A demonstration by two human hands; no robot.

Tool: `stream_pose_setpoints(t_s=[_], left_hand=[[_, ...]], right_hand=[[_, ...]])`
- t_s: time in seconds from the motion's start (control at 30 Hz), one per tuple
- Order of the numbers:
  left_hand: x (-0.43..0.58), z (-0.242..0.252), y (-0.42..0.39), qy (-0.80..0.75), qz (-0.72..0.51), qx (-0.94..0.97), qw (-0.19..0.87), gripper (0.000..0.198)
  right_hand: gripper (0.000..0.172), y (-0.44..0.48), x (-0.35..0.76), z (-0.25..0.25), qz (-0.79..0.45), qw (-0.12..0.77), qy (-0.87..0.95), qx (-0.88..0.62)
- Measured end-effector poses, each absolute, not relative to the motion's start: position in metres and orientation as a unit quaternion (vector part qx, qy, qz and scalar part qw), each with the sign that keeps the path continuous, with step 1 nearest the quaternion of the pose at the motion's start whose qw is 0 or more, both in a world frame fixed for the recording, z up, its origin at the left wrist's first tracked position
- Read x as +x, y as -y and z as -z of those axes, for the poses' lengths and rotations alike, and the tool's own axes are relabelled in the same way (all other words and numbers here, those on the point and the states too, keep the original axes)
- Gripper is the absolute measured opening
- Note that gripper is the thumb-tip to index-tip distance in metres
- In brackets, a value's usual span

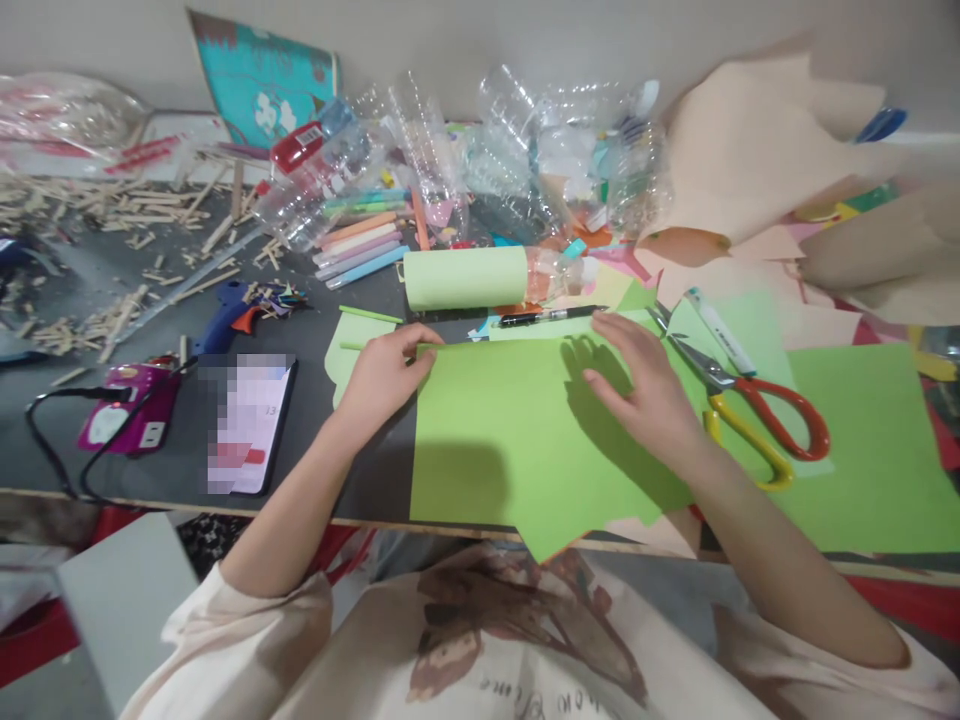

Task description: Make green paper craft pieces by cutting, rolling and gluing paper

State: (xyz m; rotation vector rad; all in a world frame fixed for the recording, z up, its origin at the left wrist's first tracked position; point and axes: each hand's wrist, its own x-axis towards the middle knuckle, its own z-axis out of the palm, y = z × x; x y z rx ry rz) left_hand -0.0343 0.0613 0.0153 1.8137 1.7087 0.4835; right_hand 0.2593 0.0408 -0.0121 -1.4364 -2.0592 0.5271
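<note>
A bright green paper sheet [480,430] lies on the dark table in front of me. My left hand [390,372] pinches the sheet's upper left corner between thumb and fingers. Over the right part of the sheet is my right hand [637,385], its fingers apart and holding nothing, casting a shadow on the paper. Just beyond the sheet's far edge lies a black pen [551,317]. Behind it, a plastic bottle wrapped in pale green paper [469,278] rests on its side. Scissors with red and yellow handles [724,382] lie right of my right hand.
At left are a phone [255,425], a purple box with a cable [131,408] and a blue glue gun [221,318]. Small wooden sticks, markers [364,245] and clear plastic bottles fill the back. More green paper [877,440] and beige sheets [765,150] lie at right.
</note>
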Motion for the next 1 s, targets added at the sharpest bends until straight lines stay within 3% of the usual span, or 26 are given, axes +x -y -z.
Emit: stream_pose_setpoints(t_s=[0.1, 0.2, 0.63, 0.8, 1.0], left_hand=[[-0.033, -0.015, -0.055, -0.627, -0.155, 0.721, 0.251, 0.029], [-0.034, -0.009, -0.050, -0.585, -0.133, 0.780, 0.179, 0.033], [-0.027, 0.007, -0.032, -0.533, -0.080, 0.842, 0.010, 0.045], [-0.012, 0.016, -0.017, -0.471, -0.068, 0.879, 0.006, 0.048], [-0.005, 0.018, 0.002, -0.479, -0.045, 0.877, 0.016, 0.063]], right_hand=[[0.053, -0.048, 0.248, 0.019, -0.160, 0.191, 0.844, -0.476], [0.059, -0.048, 0.240, 0.025, -0.135, 0.152, 0.866, -0.457], [0.052, -0.019, 0.233, 0.038, -0.068, 0.189, 0.873, -0.445], [0.053, -0.016, 0.233, 0.039, -0.074, 0.169, 0.882, -0.433], [0.041, -0.013, 0.233, 0.034, -0.069, 0.164, 0.882, -0.436]])
